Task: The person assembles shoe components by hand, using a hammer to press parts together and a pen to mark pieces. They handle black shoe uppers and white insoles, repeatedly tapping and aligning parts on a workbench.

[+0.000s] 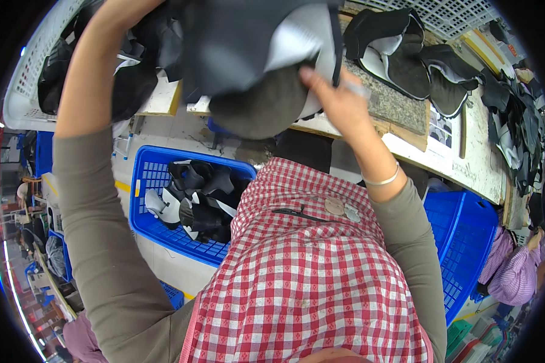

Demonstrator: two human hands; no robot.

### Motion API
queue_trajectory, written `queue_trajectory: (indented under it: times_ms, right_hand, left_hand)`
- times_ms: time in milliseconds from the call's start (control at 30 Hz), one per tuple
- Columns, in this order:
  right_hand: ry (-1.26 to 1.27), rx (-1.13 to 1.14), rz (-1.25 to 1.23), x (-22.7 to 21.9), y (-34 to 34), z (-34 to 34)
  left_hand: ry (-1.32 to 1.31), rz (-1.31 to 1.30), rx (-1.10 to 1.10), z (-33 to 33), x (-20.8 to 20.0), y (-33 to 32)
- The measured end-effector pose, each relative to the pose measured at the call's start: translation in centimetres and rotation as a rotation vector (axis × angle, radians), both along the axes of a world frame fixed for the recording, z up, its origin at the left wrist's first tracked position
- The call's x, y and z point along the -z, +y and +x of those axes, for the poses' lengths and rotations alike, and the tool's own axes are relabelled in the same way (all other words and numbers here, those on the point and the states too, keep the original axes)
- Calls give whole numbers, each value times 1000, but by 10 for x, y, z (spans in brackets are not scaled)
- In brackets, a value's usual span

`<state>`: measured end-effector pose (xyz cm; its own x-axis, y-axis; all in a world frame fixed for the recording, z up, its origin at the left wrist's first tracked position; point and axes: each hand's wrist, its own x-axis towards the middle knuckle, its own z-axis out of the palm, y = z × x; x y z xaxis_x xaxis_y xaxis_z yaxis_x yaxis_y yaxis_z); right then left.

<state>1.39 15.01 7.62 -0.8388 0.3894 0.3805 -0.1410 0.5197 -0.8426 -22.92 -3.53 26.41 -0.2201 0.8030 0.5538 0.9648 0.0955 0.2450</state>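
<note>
A black shoe upper (236, 54) with a white lining is held up close to the camera, smeared a little by motion. My right hand (342, 103) grips its lining-side edge, thumb pressed on top and fingers mostly hidden behind. On the left my bare forearm (94, 85) rises past the top edge of the picture, so my left hand is out of sight. More black uppers (399, 60) with pale linings lie on the worktable, right of my right hand.
A blue basket (140, 199) with several shoe pieces stands below the table's edge. Another blue basket (469, 242) is at the right. White crates (18, 100) sit upper left and top right. Black pieces (515, 127) hang at the far right. Another person's checked sleeve (518, 278) shows there.
</note>
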Motion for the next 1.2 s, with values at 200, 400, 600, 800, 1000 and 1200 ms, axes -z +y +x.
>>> queue_trajectory:
  times_ms: [200,400,600,800,1000,1200]
  right_hand:
    - [-239,285,-452,43,65,-23]
    - [-13,326,-326,58,88,56]
    - [31,58,-300,56,78,19]
    - [-23,204,-104,86,72,-18]
    - [-46,247,-26,85,71,-12]
    - [-32,239,-73,89,69,-10]
  left_hand:
    - [-73,-49,17,76,132,111]
    - [-211,-37,-113,93,267,123]
    - [-317,-47,16,58,270,136]
    - [-359,68,-31,72,271,136]
    - [-347,68,-30,74,271,138]
    - [-379,65,-38,80,266,135]
